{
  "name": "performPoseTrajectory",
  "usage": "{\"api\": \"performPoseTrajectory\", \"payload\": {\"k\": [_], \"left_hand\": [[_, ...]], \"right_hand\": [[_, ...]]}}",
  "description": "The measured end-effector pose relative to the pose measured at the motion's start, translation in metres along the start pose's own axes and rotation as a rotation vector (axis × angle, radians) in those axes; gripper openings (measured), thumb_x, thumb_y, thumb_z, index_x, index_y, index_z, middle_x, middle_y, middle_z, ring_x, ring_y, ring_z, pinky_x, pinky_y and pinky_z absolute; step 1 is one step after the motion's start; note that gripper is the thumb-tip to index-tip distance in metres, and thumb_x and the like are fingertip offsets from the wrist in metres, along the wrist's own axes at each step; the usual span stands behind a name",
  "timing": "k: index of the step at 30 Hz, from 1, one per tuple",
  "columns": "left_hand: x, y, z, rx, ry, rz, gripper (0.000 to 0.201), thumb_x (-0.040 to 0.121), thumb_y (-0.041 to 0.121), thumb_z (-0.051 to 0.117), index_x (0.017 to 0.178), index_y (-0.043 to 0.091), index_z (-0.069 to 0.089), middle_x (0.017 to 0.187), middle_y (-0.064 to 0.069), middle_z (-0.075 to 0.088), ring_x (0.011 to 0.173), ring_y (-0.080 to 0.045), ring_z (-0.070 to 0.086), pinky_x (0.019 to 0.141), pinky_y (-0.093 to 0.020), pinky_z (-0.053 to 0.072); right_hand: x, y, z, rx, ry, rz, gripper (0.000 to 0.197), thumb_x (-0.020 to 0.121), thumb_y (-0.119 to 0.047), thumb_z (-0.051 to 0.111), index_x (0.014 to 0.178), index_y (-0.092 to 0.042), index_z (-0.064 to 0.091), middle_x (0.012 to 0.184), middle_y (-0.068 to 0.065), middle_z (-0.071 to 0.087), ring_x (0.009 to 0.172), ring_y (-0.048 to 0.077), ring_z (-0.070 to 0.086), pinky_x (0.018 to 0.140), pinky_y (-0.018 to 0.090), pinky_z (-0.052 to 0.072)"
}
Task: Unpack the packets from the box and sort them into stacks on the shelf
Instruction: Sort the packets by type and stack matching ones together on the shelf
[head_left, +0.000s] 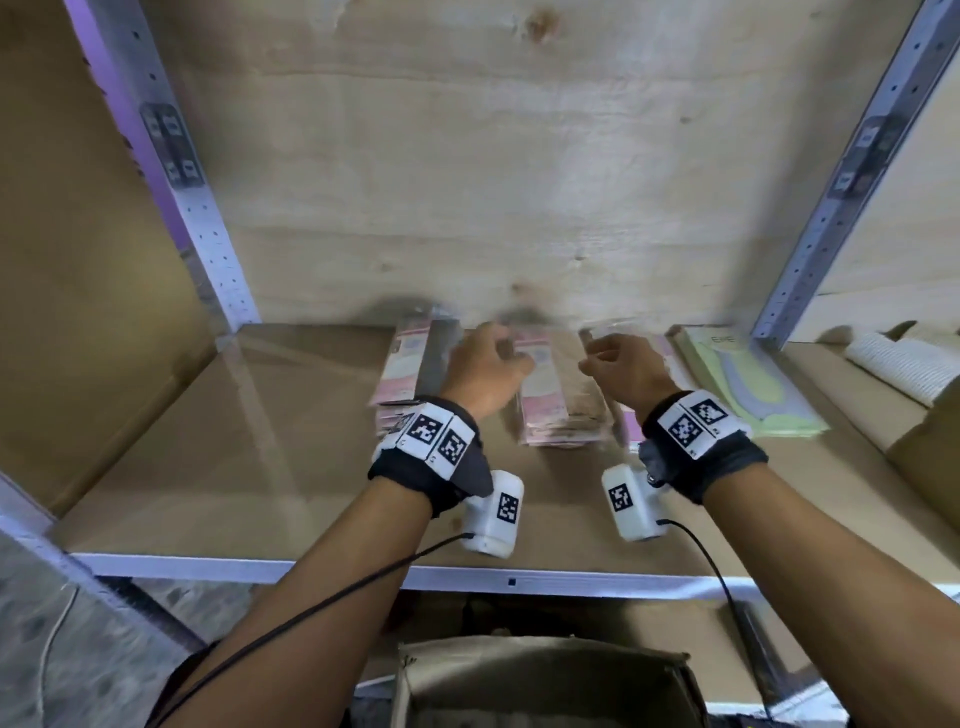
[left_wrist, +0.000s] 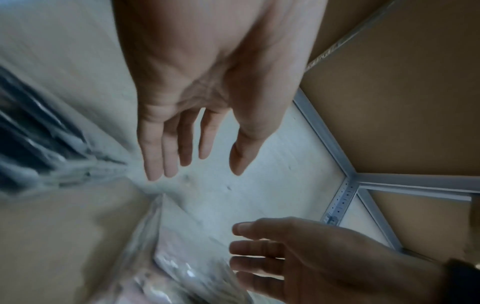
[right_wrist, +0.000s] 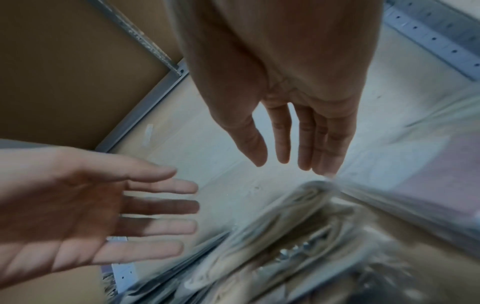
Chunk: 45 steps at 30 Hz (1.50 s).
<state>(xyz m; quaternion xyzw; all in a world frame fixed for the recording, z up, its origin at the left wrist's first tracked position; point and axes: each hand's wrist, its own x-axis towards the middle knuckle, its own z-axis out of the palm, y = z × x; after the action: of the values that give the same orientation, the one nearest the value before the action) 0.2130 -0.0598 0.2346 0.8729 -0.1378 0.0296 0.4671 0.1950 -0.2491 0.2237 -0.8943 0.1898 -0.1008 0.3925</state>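
Note:
Both hands reach over the brown shelf board (head_left: 234, 441) toward several packet stacks at its back. My left hand (head_left: 493, 358) hovers between a pink stack (head_left: 405, 374) and a middle stack of pink and beige packets (head_left: 556, 410). My right hand (head_left: 608, 358) is just right of that middle stack, in front of another pink stack (head_left: 631, 423). The wrist views show the left hand (left_wrist: 197, 164) and the right hand (right_wrist: 285, 162) with straight, spread fingers holding nothing. Clear-wrapped packets (right_wrist: 298, 236) lie below the right hand. The open cardboard box (head_left: 545, 675) stands below the shelf.
A stack of green packets (head_left: 748, 384) lies at the right of the shelf. Beyond the right metal upright (head_left: 821, 218) are a white ribbed item (head_left: 904, 364) and a cardboard box (head_left: 924, 447). The left upright (head_left: 208, 218) and a wooden back wall bound the bay.

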Motion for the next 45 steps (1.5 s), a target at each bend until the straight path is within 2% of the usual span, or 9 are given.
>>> {"api": "performPoseTrajectory", "payload": {"k": [4, 7, 10, 17, 22, 25, 30, 39, 45], "left_hand": [[0.004, -0.001, 0.028, -0.034, -0.158, -0.136, 0.032, 0.095, 0.024, 0.063, 0.124, 0.010, 0.064, 0.127, -0.008, 0.068, 0.111, -0.024, 0.065, 0.080, -0.025, 0.046], [0.009, -0.009, 0.037, -0.040, -0.194, -0.271, 0.037, 0.096, 0.027, 0.062, 0.125, 0.004, 0.060, 0.125, -0.012, 0.069, 0.109, -0.028, 0.068, 0.090, -0.033, 0.056], [0.013, -0.013, 0.042, -0.064, -0.222, -0.321, 0.036, 0.095, 0.027, 0.061, 0.122, 0.004, 0.064, 0.119, -0.013, 0.072, 0.102, -0.030, 0.071, 0.089, -0.041, 0.060], [0.016, -0.019, 0.050, -0.042, -0.189, -0.312, 0.031, 0.090, 0.019, 0.066, 0.116, 0.003, 0.070, 0.116, -0.013, 0.073, 0.101, -0.031, 0.071, 0.085, -0.044, 0.061], [0.018, -0.024, 0.048, -0.067, -0.171, -0.326, 0.028, 0.090, 0.018, 0.066, 0.112, 0.002, 0.069, 0.113, -0.014, 0.073, 0.100, -0.031, 0.071, 0.088, -0.045, 0.061], [0.020, -0.026, 0.045, -0.056, -0.149, -0.328, 0.028, 0.088, 0.019, 0.065, 0.110, 0.002, 0.071, 0.108, -0.014, 0.074, 0.098, -0.031, 0.072, 0.088, -0.045, 0.061], [0.023, -0.028, 0.041, -0.076, -0.112, -0.336, 0.027, 0.089, 0.016, 0.064, 0.110, 0.000, 0.071, 0.108, -0.015, 0.074, 0.097, -0.030, 0.072, 0.087, -0.043, 0.061], [0.021, -0.026, 0.040, -0.048, -0.088, -0.347, 0.005, 0.089, 0.016, 0.060, 0.091, 0.012, 0.063, 0.110, -0.014, 0.073, 0.099, -0.032, 0.070, 0.089, -0.042, 0.060], [0.020, -0.026, 0.039, -0.031, -0.104, -0.344, 0.018, 0.089, 0.016, 0.059, 0.099, 0.005, 0.068, 0.108, -0.015, 0.073, 0.099, -0.033, 0.070, 0.089, -0.042, 0.060]], "right_hand": [[-0.003, 0.014, 0.004, 0.034, -0.125, 0.058, 0.050, 0.088, -0.024, 0.067, 0.134, -0.005, 0.056, 0.129, 0.015, 0.063, 0.118, 0.030, 0.060, 0.105, 0.044, 0.047], [-0.007, 0.018, 0.007, 0.029, -0.149, 0.090, 0.035, 0.088, -0.022, 0.064, 0.113, 0.002, 0.061, 0.106, 0.017, 0.067, 0.094, 0.031, 0.066, 0.080, 0.039, 0.056], [-0.008, 0.018, 0.007, -0.004, -0.183, 0.107, 0.018, 0.081, -0.016, 0.066, 0.091, -0.002, 0.063, 0.085, 0.010, 0.061, 0.074, 0.023, 0.058, 0.058, 0.028, 0.045], [-0.005, 0.023, 0.013, 0.078, -0.181, 0.140, 0.057, 0.079, -0.010, 0.072, 0.132, -0.001, 0.055, 0.116, 0.012, 0.066, 0.068, 0.018, 0.056, 0.039, 0.017, 0.040], [-0.003, 0.019, 0.017, 0.083, -0.177, 0.132, 0.055, 0.076, -0.013, 0.076, 0.127, -0.001, 0.060, 0.113, 0.010, 0.069, 0.086, 0.020, 0.065, 0.063, 0.025, 0.051], [-0.003, 0.014, 0.020, 0.084, -0.170, 0.119, 0.043, 0.076, -0.013, 0.076, 0.115, 0.002, 0.065, 0.096, 0.011, 0.072, 0.072, 0.018, 0.065, 0.061, 0.028, 0.056], [0.001, 0.006, 0.025, 0.081, -0.186, 0.129, 0.029, 0.077, -0.014, 0.076, 0.101, 0.000, 0.072, 0.097, 0.016, 0.075, 0.068, 0.018, 0.065, 0.061, 0.027, 0.054], [0.002, 0.002, 0.028, 0.098, -0.213, 0.137, 0.044, 0.077, -0.015, 0.079, 0.118, -0.001, 0.067, 0.103, 0.014, 0.074, 0.074, 0.018, 0.066, 0.066, 0.029, 0.056], [0.000, 0.004, 0.029, 0.076, -0.188, 0.115, 0.038, 0.076, -0.017, 0.080, 0.108, 0.001, 0.070, 0.101, 0.015, 0.074, 0.074, 0.019, 0.064, 0.080, 0.039, 0.059]]}}
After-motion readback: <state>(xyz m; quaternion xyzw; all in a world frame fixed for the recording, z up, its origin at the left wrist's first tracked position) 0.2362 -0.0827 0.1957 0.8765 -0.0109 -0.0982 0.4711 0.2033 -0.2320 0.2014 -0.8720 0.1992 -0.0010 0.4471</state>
